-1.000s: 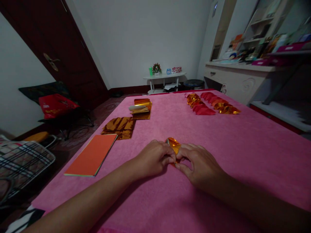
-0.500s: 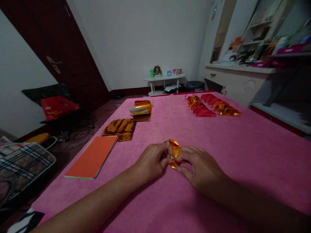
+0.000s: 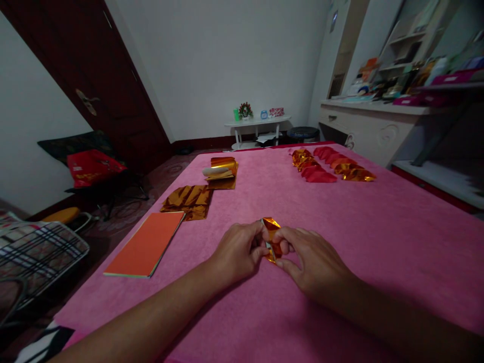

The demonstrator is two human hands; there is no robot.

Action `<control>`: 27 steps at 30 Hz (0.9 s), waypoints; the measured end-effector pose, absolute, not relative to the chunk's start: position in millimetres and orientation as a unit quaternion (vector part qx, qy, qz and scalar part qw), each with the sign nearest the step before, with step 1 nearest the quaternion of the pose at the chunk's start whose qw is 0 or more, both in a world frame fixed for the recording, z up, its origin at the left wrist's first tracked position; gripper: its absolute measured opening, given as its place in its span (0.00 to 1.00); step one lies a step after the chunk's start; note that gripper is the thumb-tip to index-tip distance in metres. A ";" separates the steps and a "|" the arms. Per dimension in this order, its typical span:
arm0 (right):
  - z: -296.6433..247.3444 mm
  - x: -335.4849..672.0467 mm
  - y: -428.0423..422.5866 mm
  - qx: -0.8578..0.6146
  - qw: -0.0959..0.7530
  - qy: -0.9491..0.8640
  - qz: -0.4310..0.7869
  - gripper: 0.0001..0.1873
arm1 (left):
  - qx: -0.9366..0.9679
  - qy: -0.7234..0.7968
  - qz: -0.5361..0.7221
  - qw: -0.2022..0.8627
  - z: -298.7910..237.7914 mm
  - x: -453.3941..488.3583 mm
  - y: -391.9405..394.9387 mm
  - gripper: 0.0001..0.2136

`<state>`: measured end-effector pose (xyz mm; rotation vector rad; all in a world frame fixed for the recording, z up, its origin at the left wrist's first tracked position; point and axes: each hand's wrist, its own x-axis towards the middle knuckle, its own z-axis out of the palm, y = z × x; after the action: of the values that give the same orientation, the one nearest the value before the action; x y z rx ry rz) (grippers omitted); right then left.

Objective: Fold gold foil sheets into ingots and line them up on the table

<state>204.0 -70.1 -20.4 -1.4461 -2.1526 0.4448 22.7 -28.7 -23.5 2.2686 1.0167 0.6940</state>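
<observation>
A small piece of shiny gold foil paper [image 3: 271, 223], partly folded with a pale underside showing, is between my two hands just above the pink cloth [image 3: 242, 312]. My left hand [image 3: 240, 249] is closed, pinching the paper's left edge between thumb and fingers. From the other side my right hand [image 3: 312, 257] grips it, with the index finger bent against the foil and the thumb low at its near corner. Fingers cover much of the paper, so its exact shape is hidden.
To the left lie a stack of orange paper [image 3: 147, 244], creased gold foil sheets [image 3: 187, 201] and a further foil pile [image 3: 222, 174]. Rows of folded red and gold foil pieces [image 3: 319, 174] stand at the far right. A white side table [image 3: 258, 122] is beyond.
My right index finger has curled in slightly and shifted on the foil. My left hand keeps its pinch. The whole view has shifted very slightly.
</observation>
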 end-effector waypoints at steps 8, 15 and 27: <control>-22.0 205.3 -71.4 -0.514 0.251 -0.806 0.152 0.09 | 0.856 0.357 0.265 0.262 -17.8 24.0 -29.4 0.06; -22.3 204.7 -72.5 -0.531 0.242 -0.798 0.149 0.08 | 0.883 0.319 0.263 0.222 -25.2 21.8 -25.1 0.11; -19.9 217.0 -73.1 -0.433 0.234 -0.858 0.146 0.17 | 0.891 0.334 0.231 0.204 -26.4 19.7 -23.3 0.10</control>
<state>217.0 -73.1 -19.9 -1.1891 -2.3561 0.4002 19.7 -23.3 -26.4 2.4849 0.9323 0.6453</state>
